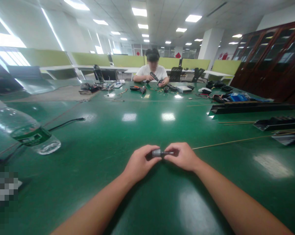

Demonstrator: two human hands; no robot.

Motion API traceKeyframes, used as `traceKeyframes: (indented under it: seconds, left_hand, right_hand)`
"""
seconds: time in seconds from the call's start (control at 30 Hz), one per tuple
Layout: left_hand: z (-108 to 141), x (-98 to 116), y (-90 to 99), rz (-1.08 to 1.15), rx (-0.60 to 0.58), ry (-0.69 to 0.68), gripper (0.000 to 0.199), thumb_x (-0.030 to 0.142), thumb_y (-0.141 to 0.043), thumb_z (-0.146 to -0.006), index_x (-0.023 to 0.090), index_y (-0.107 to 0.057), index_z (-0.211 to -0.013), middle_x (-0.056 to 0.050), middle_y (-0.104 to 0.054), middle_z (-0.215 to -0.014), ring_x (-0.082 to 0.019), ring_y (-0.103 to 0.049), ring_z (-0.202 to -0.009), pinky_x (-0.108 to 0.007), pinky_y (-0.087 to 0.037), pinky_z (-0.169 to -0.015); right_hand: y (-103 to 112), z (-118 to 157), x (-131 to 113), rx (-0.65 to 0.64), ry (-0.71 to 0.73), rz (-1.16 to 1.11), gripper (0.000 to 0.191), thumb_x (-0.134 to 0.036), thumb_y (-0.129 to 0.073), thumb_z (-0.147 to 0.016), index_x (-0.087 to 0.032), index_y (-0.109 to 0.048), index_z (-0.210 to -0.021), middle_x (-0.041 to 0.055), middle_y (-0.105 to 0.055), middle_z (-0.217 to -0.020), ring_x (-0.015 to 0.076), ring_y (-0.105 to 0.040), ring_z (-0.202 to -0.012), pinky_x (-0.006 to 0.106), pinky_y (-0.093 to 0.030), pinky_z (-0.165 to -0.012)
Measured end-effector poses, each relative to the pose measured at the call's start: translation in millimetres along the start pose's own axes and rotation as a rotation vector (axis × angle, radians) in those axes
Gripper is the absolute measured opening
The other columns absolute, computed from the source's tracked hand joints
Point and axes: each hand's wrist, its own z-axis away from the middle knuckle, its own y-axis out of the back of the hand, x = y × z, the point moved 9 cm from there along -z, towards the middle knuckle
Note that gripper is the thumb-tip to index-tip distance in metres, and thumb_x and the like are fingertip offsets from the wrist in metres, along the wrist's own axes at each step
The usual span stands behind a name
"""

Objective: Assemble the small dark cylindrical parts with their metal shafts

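Note:
In the head view, my left hand [141,161] is closed around a short grey cylindrical piece [157,153], thumb on one side and fingers on the other. A dark, narrow shaft [168,153] stretches from its right end. My right hand [183,156] pinches this shaft between thumb and fingers. Both hands are close together, low over the green tabletop [108,192]. Behind the right hand a thin brass-coloured rod [225,142] runs off to the right; I cannot tell whether the hand touches it. What exactly the grey piece is stays unclear.
A clear plastic bottle [48,143] with a green label is at the left, near a black cable [66,124]. Black channels [250,107] with thin rods lie at the right. Across the table a person [152,70] holds a power tool; an orange-and-black drill [138,88] lies nearby.

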Motion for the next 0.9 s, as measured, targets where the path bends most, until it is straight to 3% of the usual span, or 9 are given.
traceKeyframes:
  seconds: [0.9]
  left_hand:
    - [-3.7,-8.2,13.2,-0.011,0.115,0.027,0.028,0.030,-0.073,-0.079,0.028,-0.067,-0.107,0.001,-0.070,-0.104,-0.017,-0.063,-0.095,-0.030,-0.049,-0.086]
  right_hand:
    - [11.6,-3.1,21.6,0.102,-0.137,-0.043,0.016,-0.031,-0.070,-0.078,-0.017,-0.073,-0.085,0.0042,-0.071,-0.074,0.0163,-0.062,-0.064,0.027,-0.047,-0.060]
